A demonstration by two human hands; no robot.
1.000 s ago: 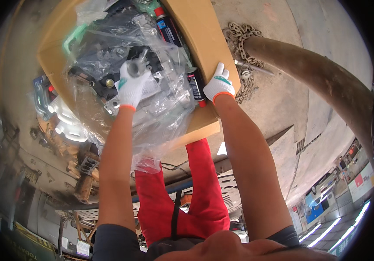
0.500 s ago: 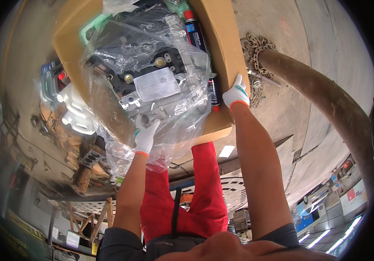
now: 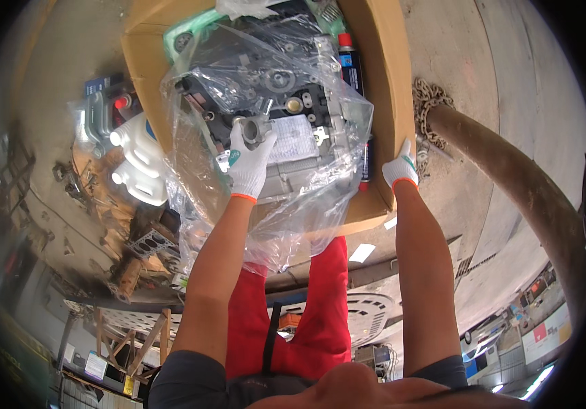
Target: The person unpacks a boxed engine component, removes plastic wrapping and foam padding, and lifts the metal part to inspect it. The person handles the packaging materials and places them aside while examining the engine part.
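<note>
In my gloved left hand (image 3: pixel 246 167) is a small grey metal pipe fitting (image 3: pixel 256 131), gripped by its near side over the box. Just right of it a printed white sheet (image 3: pixel 296 140) lies on an engine (image 3: pixel 276 178) wrapped in a clear plastic bag (image 3: pixel 204 146). The engine fills most of a large cardboard box (image 3: pixel 394 82). My gloved right hand (image 3: pixel 401 168) grips the box's right wall near the front corner, its fingers partly hidden. Along the inside of that wall stand spray cans (image 3: pixel 352 71) with red caps.
White plastic jugs (image 3: pixel 144 180) and a grey jug (image 3: pixel 99 123) stand left of the box, near metal engine parts (image 3: pixel 151 240) on stained cardboard. Beyond the right wall lie a rusty chain (image 3: pixel 432 95) and a thick curved brown pipe (image 3: pixel 504 153). Green wrapping (image 3: pixel 187 34) lies inside the far left corner.
My left hand has moved forward and right with the metal fitting, from the engine's near edge to beside the sheet. My right hand keeps its hold on the box. The view has shifted.
</note>
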